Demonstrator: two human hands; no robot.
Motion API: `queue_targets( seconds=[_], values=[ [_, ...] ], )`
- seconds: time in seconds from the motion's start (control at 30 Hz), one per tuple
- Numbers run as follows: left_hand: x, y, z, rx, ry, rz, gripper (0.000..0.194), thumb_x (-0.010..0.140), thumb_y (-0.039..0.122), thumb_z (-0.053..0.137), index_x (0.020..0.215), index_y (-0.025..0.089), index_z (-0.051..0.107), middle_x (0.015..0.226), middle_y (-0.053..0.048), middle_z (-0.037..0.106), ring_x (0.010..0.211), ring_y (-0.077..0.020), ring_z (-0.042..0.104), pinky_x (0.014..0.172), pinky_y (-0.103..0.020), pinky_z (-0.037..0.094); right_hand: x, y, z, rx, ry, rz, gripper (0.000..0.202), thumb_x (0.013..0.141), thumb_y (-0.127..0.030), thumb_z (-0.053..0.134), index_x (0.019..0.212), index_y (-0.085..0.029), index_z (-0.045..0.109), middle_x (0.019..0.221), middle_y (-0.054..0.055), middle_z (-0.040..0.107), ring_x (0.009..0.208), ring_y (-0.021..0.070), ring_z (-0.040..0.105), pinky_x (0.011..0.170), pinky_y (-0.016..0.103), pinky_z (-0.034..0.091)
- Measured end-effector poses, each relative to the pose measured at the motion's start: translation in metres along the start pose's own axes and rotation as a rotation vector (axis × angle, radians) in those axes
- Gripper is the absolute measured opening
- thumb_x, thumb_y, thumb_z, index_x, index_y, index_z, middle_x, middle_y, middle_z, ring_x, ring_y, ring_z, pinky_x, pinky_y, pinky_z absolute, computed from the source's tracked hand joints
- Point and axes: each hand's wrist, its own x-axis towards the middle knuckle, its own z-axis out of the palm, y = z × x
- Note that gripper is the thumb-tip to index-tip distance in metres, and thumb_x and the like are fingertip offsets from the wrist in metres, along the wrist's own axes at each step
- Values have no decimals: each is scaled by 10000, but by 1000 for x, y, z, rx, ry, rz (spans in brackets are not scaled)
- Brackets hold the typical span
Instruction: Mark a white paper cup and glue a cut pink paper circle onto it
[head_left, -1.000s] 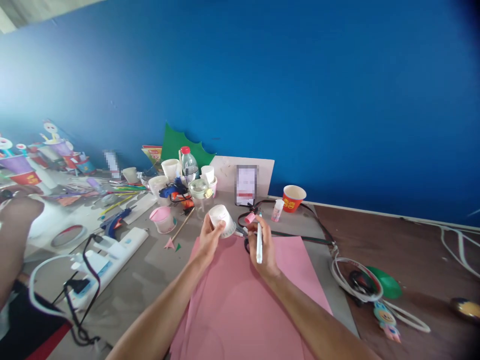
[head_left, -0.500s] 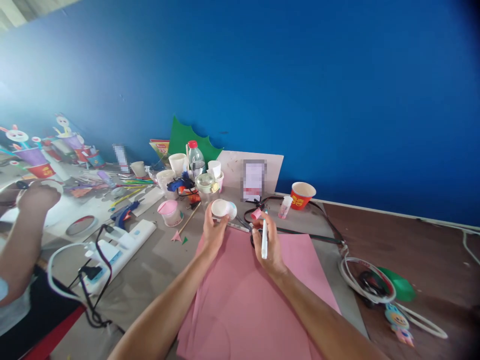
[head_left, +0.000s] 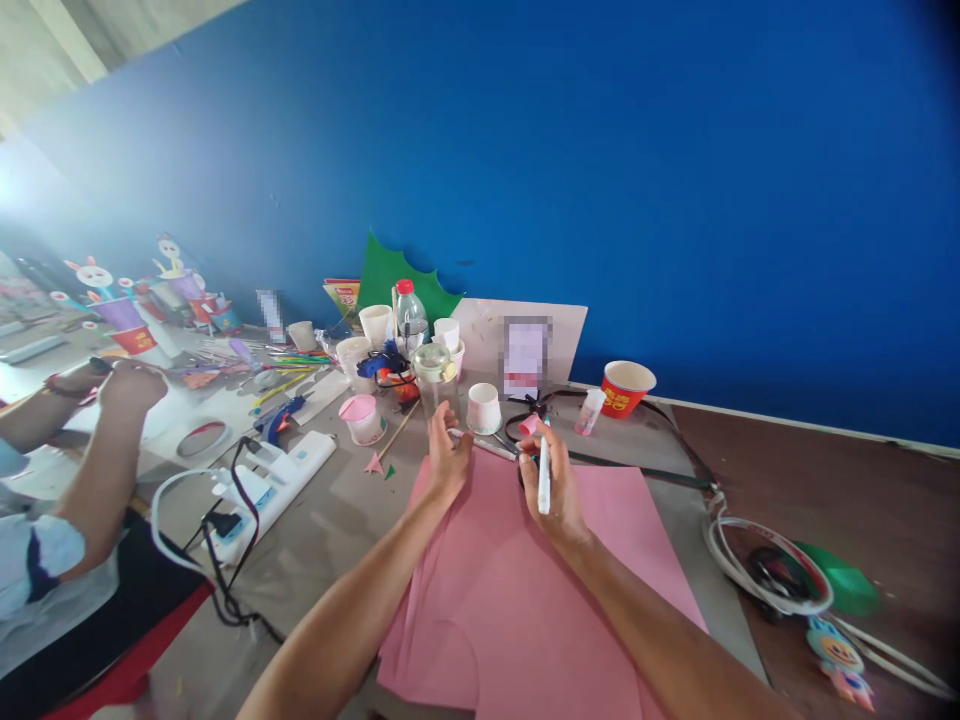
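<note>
White paper cup (head_left: pixel 484 412) stands toward the back edge of the desk (head_left: pixel 322 530), probably light, crushable: cradle its sides! Left grip (head_left: pixel 448 462) spread apart; right grip (head_left: pixel 561 490) clamped on a marker (head_left: pixel 544 482).

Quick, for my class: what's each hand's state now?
Left hand: near the white cup; whether it grips the pale pen cannot be told.
Right hand: closed, holding a white marker.
</note>
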Motion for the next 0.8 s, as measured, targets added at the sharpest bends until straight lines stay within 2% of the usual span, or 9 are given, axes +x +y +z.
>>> queue_targets(
  seconds=[0.1, 0.2, 0.33, 0.5, 0.57, 0.67, 0.8],
  values=[
    [2, 4, -4, -3, 30, 18, 316, 790, 198, 566, 1106, 193, 582, 1032, -66, 615, 939, -185, 589, 861, -336, 466, 2, 2, -1, -19, 34, -9, 372, 907, -217, 475, 1274, -161, 440, 939, 94, 590, 814, 215, 619, 758, 402, 546],
    [2, 12, -8, 16, -34, 72, 129, 832, 216, 527, 908, 194, 629, 884, -37, 652, 840, -168, 599, 794, -299, 460, 4, 5, -3, -9, 82, 28, 377, 905, -217, 464, 1278, -168, 437, 943, 98, 595, 843, 227, 620, 776, 419, 542],
    [-1, 20, -9, 74, -156, 142, 134, 851, 232, 509, 843, 201, 639, 788, -14, 663, 760, -150, 604, 706, -258, 439, 6, 8, -5, 47, 116, 67, 380, 917, -230, 443, 1292, -168, 421, 922, 94, 600, 833, 227, 614, 769, 423, 543],
    [-3, 24, -9, 91, -183, 137, 139, 857, 247, 495, 841, 204, 626, 784, -9, 674, 725, -139, 603, 672, -242, 434, 10, 14, -8, -75, 139, 39, 402, 899, -210, 445, 1300, -178, 425, 904, 67, 605, 810, 217, 603, 767, 411, 523],
    [-4, 26, -9, 101, -194, 145, 148, 864, 267, 494, 825, 207, 624, 780, -13, 676, 722, -141, 603, 663, -242, 436, 10, 18, -10, -202, 83, -12, 422, 869, -179, 460, 1290, -181, 452, 908, 69, 631, 823, 234, 589, 785, 432, 498],
    [-6, 28, -8, 114, -232, 168, 170, 872, 298, 499, 817, 212, 635, 790, -27, 684, 727, -152, 609, 627, -242, 432, 7, 25, -11, -391, -65, -67, 463, 818, -134, 495, 1278, -184, 504, 950, 93, 677, 868, 269, 561, 789, 441, 458],
    [-9, 28, -5, 98, -292, 184, 190, 878, 324, 496, 843, 227, 655, 815, -35, 693, 751, -165, 627, 624, -248, 457, 4, 30, -6, -510, -188, -115, 459, 805, -66, 489, 1237, -196, 568, 955, 107, 707, 904, 274, 550, 786, 401, 425]
  ],
)
